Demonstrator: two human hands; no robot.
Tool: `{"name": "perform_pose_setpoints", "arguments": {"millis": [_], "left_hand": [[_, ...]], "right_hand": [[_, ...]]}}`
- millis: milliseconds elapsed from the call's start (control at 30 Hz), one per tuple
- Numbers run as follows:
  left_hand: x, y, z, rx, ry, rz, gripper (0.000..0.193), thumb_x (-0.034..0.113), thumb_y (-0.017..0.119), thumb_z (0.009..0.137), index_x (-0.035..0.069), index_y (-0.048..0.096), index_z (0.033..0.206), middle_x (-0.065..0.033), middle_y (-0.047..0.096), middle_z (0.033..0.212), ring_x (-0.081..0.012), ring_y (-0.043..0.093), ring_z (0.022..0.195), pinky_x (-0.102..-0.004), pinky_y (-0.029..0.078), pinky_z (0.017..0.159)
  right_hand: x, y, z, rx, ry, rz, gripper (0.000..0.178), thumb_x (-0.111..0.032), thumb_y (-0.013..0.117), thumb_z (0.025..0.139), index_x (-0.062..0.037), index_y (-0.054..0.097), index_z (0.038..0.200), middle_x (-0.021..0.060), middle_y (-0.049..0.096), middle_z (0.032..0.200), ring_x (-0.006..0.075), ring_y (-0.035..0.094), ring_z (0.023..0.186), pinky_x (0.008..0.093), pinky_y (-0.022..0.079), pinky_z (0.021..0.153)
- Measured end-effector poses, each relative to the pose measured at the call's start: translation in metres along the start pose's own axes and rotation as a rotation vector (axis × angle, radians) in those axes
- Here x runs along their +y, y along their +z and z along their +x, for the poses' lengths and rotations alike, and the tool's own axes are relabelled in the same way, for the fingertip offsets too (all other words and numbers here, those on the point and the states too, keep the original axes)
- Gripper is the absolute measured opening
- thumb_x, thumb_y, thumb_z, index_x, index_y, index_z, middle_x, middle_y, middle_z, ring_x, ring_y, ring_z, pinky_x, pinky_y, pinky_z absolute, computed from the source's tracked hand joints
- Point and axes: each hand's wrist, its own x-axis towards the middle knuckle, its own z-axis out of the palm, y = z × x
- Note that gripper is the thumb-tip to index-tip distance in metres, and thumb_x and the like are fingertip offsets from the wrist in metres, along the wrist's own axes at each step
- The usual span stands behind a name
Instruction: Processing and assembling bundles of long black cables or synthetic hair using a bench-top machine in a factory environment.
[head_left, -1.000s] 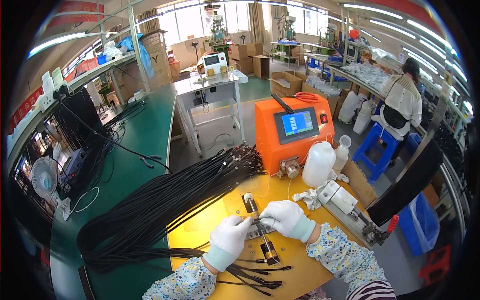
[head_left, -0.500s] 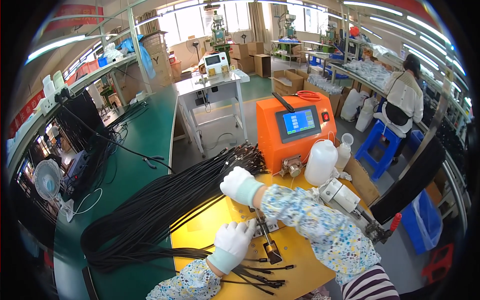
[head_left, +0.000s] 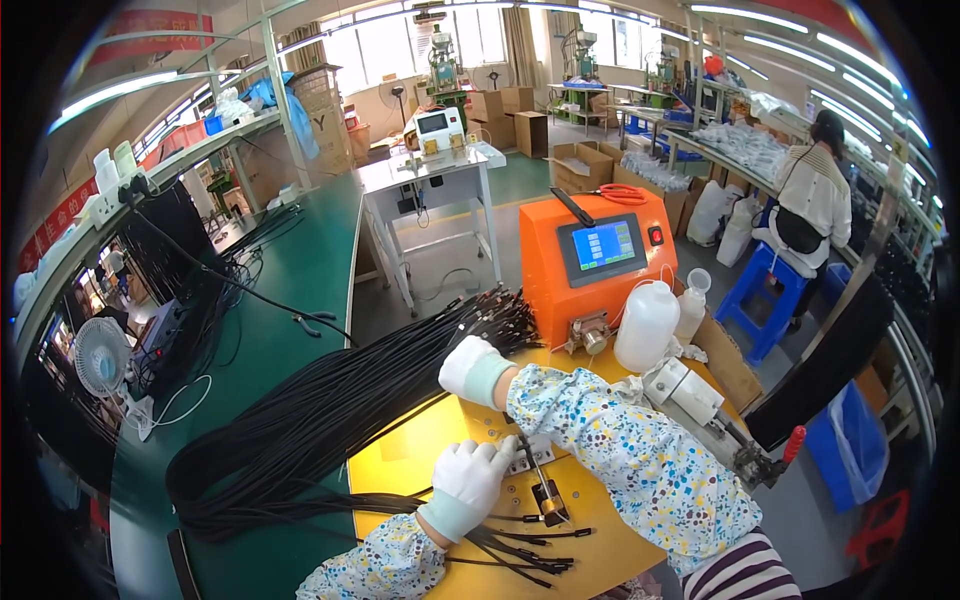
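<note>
My left hand (head_left: pixel 466 477), in a white glove, is closed with thumb and forefinger pressed together at a small metal fixture (head_left: pixel 532 455) on the yellow work plate. What it grips is hidden. Above it my right hand (head_left: pixel 470 367), also gloved, is curled closed beside the tips of a thick bundle of black cables (head_left: pixel 330 400); its fingers' contents are out of sight. A small black block with a brassy part (head_left: pixel 549 503) is beside the fixture. Several cable ends with plugs (head_left: pixel 530 560) stick out past my left wrist onto the yellow plate (head_left: pixel 610 520).
An orange machine (head_left: pixel 545 290) with a lit screen stands behind the plate, pliers on top. White bottles (head_left: pixel 648 328) and a clamp with a red handle (head_left: pixel 795 443) are at the right. On the green table are pliers (head_left: pixel 312 322) and a fan (head_left: pixel 100 355). A person (head_left: pixel 815 190) sits far right.
The whole view has shifted slightly. Both hands stay at nearly the same places, the right one a touch lower toward the left.
</note>
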Motion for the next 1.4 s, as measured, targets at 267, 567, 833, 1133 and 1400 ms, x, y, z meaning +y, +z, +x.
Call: {"name": "perform_pose_setpoints", "arguments": {"millis": [267, 567, 833, 1133, 1400], "left_hand": [[-0.010, -0.006, 0.007, 0.034, -0.181, -0.189, 0.025, 0.011, 0.065, 0.075, 0.009, 0.064, 0.100, -0.0060, 0.060, 0.082, -0.0258, 0.059, 0.080, -0.0376, 0.046, 0.069], [0.001, -0.038, 0.018, -0.281, -0.116, -0.241, 0.023, 0.013, 0.067, 0.075, 0.010, 0.064, 0.098, -0.0062, 0.063, 0.092, -0.0290, 0.059, 0.092, -0.0409, 0.046, 0.081], [0.020, -0.068, 0.022, 0.109, -0.065, -0.281, 0.022, 0.012, 0.066, 0.078, 0.008, 0.064, 0.100, -0.0081, 0.064, 0.098, -0.0294, 0.061, 0.094, -0.0410, 0.048, 0.081], [0.011, -0.027, 0.009, 0.038, -0.254, -0.516, 0.018, 0.010, 0.065, 0.083, 0.006, 0.066, 0.101, -0.0130, 0.065, 0.082, -0.0304, 0.065, 0.071, -0.0352, 0.052, 0.062], [0.018, -0.024, 0.005, -0.025, -0.249, -0.599, 0.019, 0.010, 0.065, 0.085, 0.006, 0.067, 0.103, -0.0143, 0.065, 0.080, -0.0310, 0.064, 0.069, -0.0352, 0.052, 0.061]], "right_hand": [[-0.009, 0.001, 0.016, -0.164, 0.029, 0.048, 0.024, -0.017, 0.058, 0.086, -0.0088, 0.073, 0.102, 0.0078, 0.072, 0.099, 0.0250, 0.070, 0.087, 0.0382, 0.054, 0.066], [0.022, 0.013, -0.003, 0.220, 0.102, 0.072, 0.015, -0.017, 0.059, 0.084, -0.0084, 0.070, 0.090, 0.0083, 0.070, 0.086, 0.0248, 0.068, 0.084, 0.0392, 0.053, 0.071], [0.031, -0.005, -0.089, 0.482, 0.108, 0.374, 0.012, -0.019, 0.059, 0.086, -0.0100, 0.058, 0.093, 0.0091, 0.064, 0.084, 0.0276, 0.065, 0.081, 0.0391, 0.052, 0.071], [-0.032, 0.015, -0.174, 0.540, 0.095, 0.745, 0.015, -0.020, 0.060, 0.087, -0.0081, 0.054, 0.095, 0.0107, 0.059, 0.083, 0.0300, 0.062, 0.080, 0.0405, 0.050, 0.069], [-0.044, 0.026, -0.173, 0.526, 0.100, 0.830, 0.015, -0.020, 0.060, 0.088, -0.0073, 0.056, 0.095, 0.0118, 0.060, 0.085, 0.0320, 0.061, 0.082, 0.0410, 0.050, 0.070]]}}
